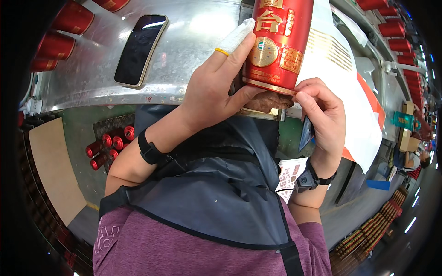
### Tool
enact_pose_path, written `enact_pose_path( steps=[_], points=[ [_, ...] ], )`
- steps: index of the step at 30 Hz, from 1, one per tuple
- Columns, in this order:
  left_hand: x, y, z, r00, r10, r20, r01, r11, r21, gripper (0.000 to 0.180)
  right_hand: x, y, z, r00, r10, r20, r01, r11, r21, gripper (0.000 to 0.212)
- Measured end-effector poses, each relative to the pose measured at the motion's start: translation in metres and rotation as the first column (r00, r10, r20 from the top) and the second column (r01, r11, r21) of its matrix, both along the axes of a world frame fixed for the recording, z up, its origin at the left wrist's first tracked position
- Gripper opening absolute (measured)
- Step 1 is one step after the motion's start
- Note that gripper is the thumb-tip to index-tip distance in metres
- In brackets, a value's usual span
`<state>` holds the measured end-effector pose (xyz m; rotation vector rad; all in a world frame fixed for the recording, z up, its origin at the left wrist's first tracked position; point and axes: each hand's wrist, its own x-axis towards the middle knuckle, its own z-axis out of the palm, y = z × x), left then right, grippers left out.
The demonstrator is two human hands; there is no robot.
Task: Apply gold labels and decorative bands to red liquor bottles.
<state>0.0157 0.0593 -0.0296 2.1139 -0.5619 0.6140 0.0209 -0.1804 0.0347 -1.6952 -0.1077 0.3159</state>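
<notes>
A red bottle (276,50) with gold lettering and a round gold emblem leans over the bench's near edge, its gold-rimmed base towards me. My left hand (216,76) is closed around its left side, one finger wrapped in white with a yellow band. At the lower right rim, my right hand (324,108) pinches thumb and forefinger together; whatever is between them is too small to make out. A dark, flat, pointed piece (306,133) shows beside the right palm; whether the hand holds it, I cannot tell. Beneath the base lies a brown, rough lump (267,102).
A phone (141,50) lies on the metal bench (184,50) to the left, with several red cups (55,46) beyond. White sheeting (340,92) covers the right side. Several red cans (113,140) sit low at left, near a tan board (57,170).
</notes>
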Motion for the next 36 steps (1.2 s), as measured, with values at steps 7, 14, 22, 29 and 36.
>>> enact_pose_path(
  steps=[7, 14, 22, 29, 36],
  points=[
    [-0.003, 0.0, 0.001, 0.998, -0.012, -0.055, 0.011, 1.0, -0.025, 0.073, -0.002, 0.003, 0.012, 0.999, 0.008, 0.031, -0.008, 1.0, -0.003, 0.005],
    [-0.007, -0.002, 0.004, 0.989, -0.011, -0.147, 0.009, 1.0, -0.02, 0.073, 0.0, -0.001, 0.002, 1.0, -0.013, 0.018, 0.014, 1.0, -0.012, 0.005],
    [0.0, 0.002, -0.002, 1.0, 0.008, 0.013, -0.008, 1.0, -0.011, 0.08, 0.004, 0.001, -0.01, 1.0, 0.01, -0.003, -0.01, 1.0, 0.02, 0.007],
    [-0.013, 0.011, 0.004, 0.998, 0.014, -0.058, -0.013, 1.0, 0.02, 0.065, 0.009, 0.003, -0.01, 0.994, 0.043, -0.097, -0.035, 0.996, 0.078, 0.01],
    [-0.019, 0.017, 0.009, 0.968, -0.17, 0.182, 0.148, 0.98, 0.132, 0.038, 0.013, -0.004, -0.017, 0.993, 0.077, -0.091, -0.067, 0.992, 0.103, 0.012]
  ],
)
